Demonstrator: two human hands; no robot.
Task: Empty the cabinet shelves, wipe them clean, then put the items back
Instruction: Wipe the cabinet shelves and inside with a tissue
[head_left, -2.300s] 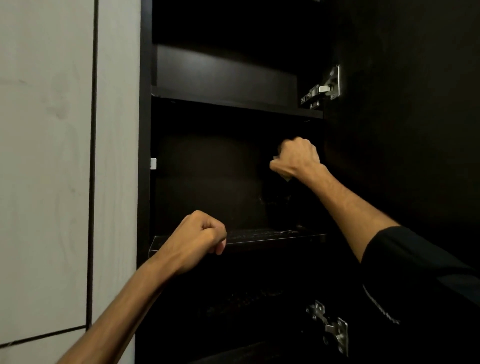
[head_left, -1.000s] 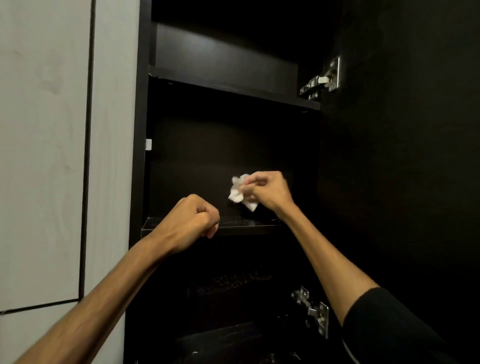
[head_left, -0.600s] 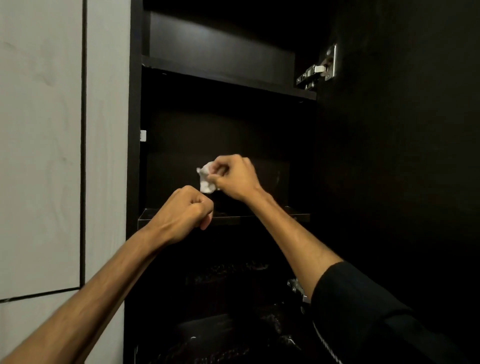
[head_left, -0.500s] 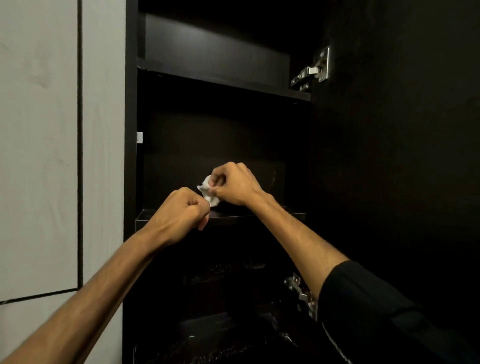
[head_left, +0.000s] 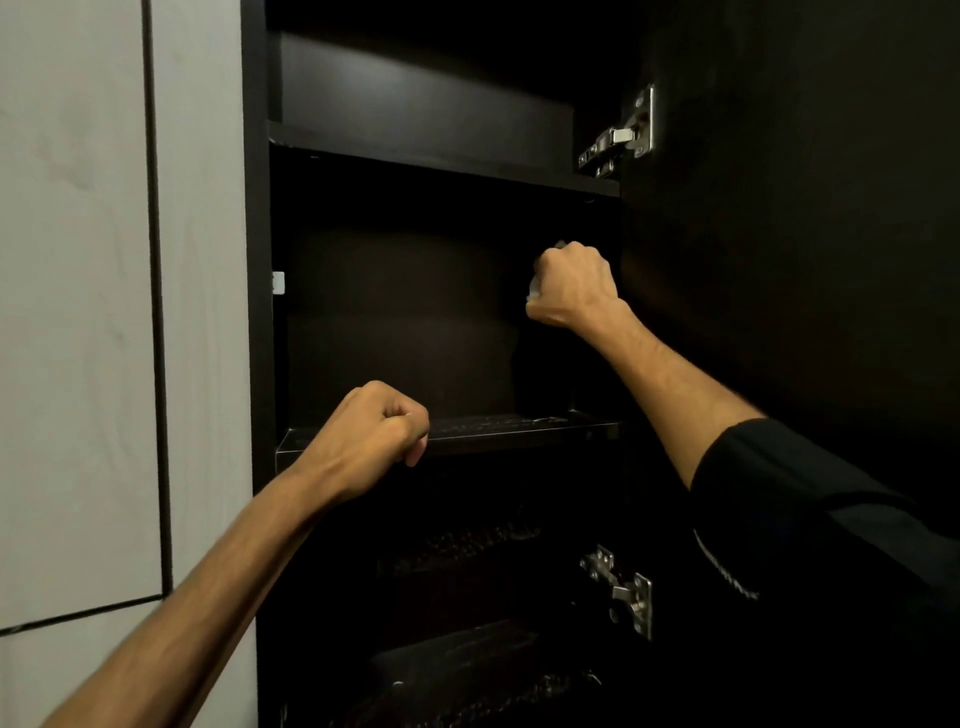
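Change: half a second ago the right hand (head_left: 571, 283) held the white tissue (head_left: 534, 285) just beside the left fist, low over the shelf; now it is up at the compartment's right side.
Right hand: clenched round the tissue, only slivers showing.
Left hand (head_left: 375, 431): fisted, holding nothing, at the middle shelf (head_left: 519, 434) front edge, as before.
Surface: dark cabinet shelves; upper shelf (head_left: 441, 158) above.
Room: pale panelled wall (head_left: 78, 312) left; open dark door (head_left: 805, 234) right, with metal hinges (head_left: 621, 137).
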